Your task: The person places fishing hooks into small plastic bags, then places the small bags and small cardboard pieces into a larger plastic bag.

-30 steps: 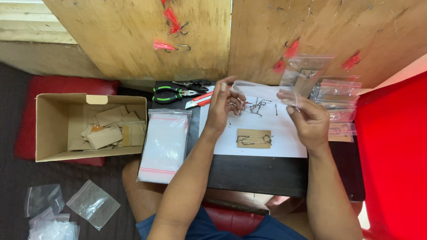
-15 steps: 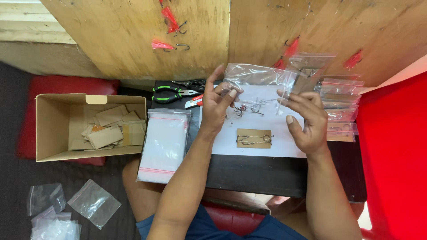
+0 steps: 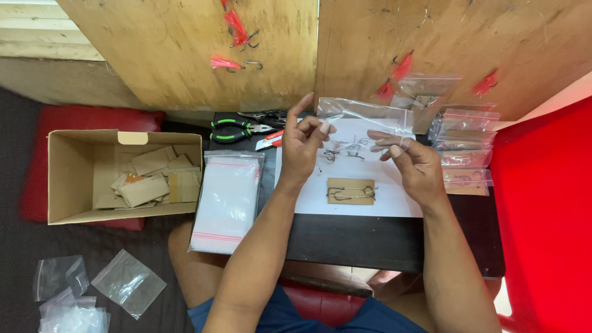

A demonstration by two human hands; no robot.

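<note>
Nearest to the camera, at about 6 o'clock, the person's knees and two bare forearms reach up over a dark desk [image 3: 382, 240]. On it lies a white sheet [image 3: 320, 200], and on the sheet, at the centre of the view, a small brown card [image 3: 351, 191] with wire hooks fixed across it. Just above the card, loose metal hooks [image 3: 345, 151] lie scattered on the sheet. Over them both hands hold up a clear plastic bag [image 3: 364, 117]: the left hand [image 3: 305, 139], towards 11 o'clock of the card, pinches the bag's left edge between thumb and bent fingers with the index finger pointing up, and the right hand [image 3: 413, 157], towards 1 o'clock, grips the bag's right side with its fingertips closed on the film. At 9 o'clock a stack of clear zip bags [image 3: 225, 200] hangs over the desk's left edge, and beyond it sits an open cardboard box [image 3: 71, 179] with card scraps inside. At 8 o'clock more loose bags [image 3: 126, 283] lie on the floor. At 3 o'clock filled small bags [image 3: 465, 148] are piled near a red surface. Further off, at 11 o'clock, green-handled pliers [image 3: 237, 131] lie on the desk, and at 12 o'clock wooden boards [image 3: 246, 49] carry hooks with red tassels [image 3: 234, 21].
</note>
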